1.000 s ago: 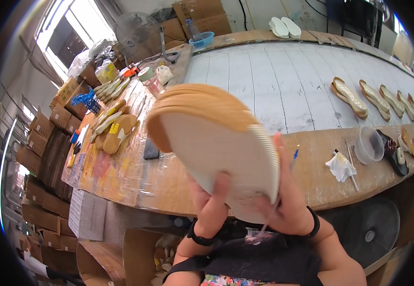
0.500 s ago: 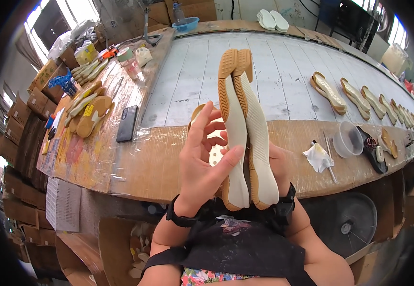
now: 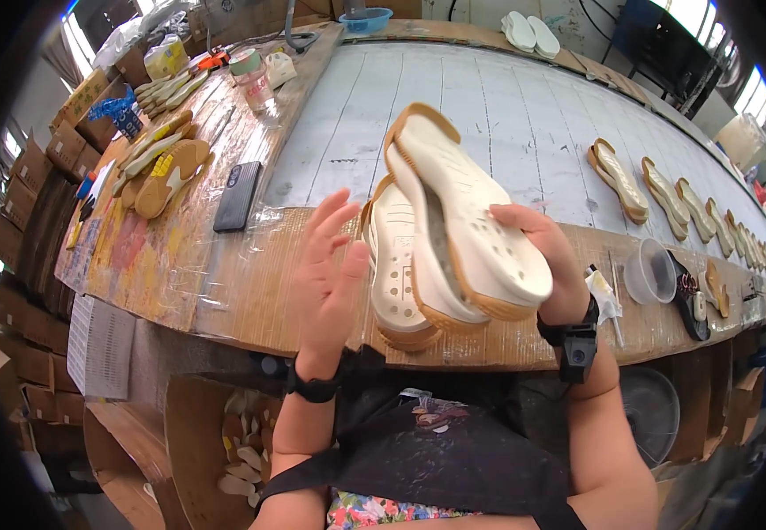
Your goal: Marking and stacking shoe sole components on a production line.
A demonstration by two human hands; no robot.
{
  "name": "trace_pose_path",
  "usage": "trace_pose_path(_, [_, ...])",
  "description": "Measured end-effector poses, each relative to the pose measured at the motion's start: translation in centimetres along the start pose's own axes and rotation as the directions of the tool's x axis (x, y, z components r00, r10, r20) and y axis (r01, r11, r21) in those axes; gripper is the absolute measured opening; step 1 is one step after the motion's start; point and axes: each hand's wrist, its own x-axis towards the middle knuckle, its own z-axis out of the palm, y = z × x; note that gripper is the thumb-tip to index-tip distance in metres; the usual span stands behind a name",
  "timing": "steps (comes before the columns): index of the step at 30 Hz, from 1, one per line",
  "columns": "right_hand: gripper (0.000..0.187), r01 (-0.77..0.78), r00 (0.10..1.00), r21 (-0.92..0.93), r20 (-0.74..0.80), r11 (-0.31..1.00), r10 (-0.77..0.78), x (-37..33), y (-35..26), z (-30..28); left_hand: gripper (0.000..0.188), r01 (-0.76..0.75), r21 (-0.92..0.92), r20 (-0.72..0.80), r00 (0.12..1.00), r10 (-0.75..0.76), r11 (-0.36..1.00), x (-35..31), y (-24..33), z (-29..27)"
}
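A: The front sole (image 3: 480, 203) is being shown with its inner face up: smooth cream, trimmed in tan, with a cluster of round holes at the near end and fine lines farther along.

B: And by what is it held?

A: By the right hand (image 3: 559, 265), clamped on its right edge, the thumb laid over the face (the other fingers are mostly hidden beneath).

B: The left hand (image 3: 328, 274)?

A: Spread open, slightly blurred, held apart just beside the group's left.

B: How is the long axis set?

A: Slantwise! The tan-lipped end is pointed away and to the left; the holed end is brought near and to the right. Which is the toe cannot be told for certain.

B: Where is all this staged?

A: Above the near strip of the bench (image 3: 250, 296). The second sole (image 3: 425, 252) is tucked alongside, its ribbed cream sidewall shown, a dark gap left between. Partly covered at the left, the third sole (image 3: 392, 252) is stood more nearly straight away, its holes also turned nearward.
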Motion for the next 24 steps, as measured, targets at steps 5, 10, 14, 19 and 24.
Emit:
trace_pose_path(5, [0.041, 0.145, 0.987, -0.331, 0.12, 0.932, -0.11, 1.8, 1.9, 1.2, 0.044, 0.036, -0.153, 0.199, 0.98, -0.005, 0.988, -0.4, -0.8, 2.1])
trace_pose_path(10, [0.054, 0.146, 0.98, -0.589, -0.026, 0.795, -0.199, 1.1, 5.3, -3.5, 0.049, -0.121, -0.065, 0.342, 0.93, 0.136, 0.991, -0.2, -1.8, 0.8])
trace_pose_path(14, [0.054, 0.302, 0.924, -0.69, 0.041, 0.657, -0.381, 1.8, 10.9, -4.2, 0.052, -0.115, -0.088, 0.323, 0.936, 0.138, 0.989, -0.3, -2.0, 0.5])
trace_pose_path(19, [0.062, 0.284, 0.923, -0.613, -0.032, 0.737, -0.383, 3.0, 12.9, -3.6, 0.059, -0.011, -0.366, 0.119, 0.991, 0.059, 0.931, -2.3, -4.6, -2.0])
trace_pose_path(24, [0.075, 0.105, 0.915, -0.643, -0.237, 0.759, -0.327, 4.0, 12.6, -2.8, 0.059, 0.133, -0.596, -0.094, 0.968, -0.233, 0.792, -4.5, -6.4, -5.8])
